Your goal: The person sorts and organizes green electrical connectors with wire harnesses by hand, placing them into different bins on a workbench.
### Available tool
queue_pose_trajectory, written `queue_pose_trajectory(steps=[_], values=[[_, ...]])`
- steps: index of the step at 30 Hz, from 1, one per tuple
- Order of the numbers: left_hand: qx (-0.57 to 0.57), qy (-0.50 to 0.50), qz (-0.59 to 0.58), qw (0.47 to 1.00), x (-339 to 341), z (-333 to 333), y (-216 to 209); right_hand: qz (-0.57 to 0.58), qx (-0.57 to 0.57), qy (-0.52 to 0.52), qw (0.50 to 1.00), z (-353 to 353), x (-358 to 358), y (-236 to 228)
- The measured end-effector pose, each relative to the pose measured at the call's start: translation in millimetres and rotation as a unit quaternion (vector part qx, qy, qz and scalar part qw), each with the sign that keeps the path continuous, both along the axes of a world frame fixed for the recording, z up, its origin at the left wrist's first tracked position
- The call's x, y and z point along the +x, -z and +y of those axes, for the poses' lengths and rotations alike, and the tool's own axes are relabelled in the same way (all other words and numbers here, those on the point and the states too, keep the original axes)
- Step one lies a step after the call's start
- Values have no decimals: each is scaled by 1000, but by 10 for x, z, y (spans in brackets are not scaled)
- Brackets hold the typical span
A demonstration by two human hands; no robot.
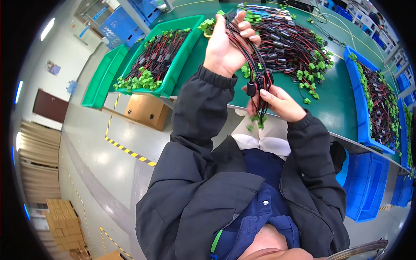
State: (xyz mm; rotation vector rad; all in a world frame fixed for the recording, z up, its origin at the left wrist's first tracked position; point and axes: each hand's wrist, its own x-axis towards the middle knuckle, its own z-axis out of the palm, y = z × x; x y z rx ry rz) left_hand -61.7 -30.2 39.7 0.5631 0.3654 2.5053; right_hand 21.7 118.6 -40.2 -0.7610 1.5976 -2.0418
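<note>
My left hand [224, 50] is raised over the table's near edge, its fingers curled round the upper part of a cable bundle [261, 78]. The bundle is made of black and red wires with black cylindrical pieces partway down. Lower on the same bundle, my right hand [284, 104] grips it, thumb in front. Green connectors [260, 121] dangle from its bottom end, slightly blurred. Behind my hands a large pile of similar cables [286, 47] lies on the green tabletop [331, 104], many of its green connectors toward the near right side.
A green bin [175, 78] full of cables stands to the left, beside another green bin [93, 89]. At the right are a blue bin [357, 104] of cables and, below table level, a blue crate [366, 186]. A cardboard box [145, 112] sits under the left end.
</note>
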Motion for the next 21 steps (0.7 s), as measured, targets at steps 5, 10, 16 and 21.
queue_pose_trajectory(steps=[5, 10, 16, 21], values=[[3, -71, -44, 996, -193, -389, 137, -125, -79, -116, 982, -75, 86, 174], [-37, -67, 32, 997, -288, -699, 399, -123, -78, -158, 977, -301, 197, 30], [-138, -7, -87, 987, 857, -184, 779, -175, -122, -112, 970, -170, 147, -38], [-203, -48, -130, 969, 768, -359, 530, -96, 29, -85, 991, -249, 102, -26]])
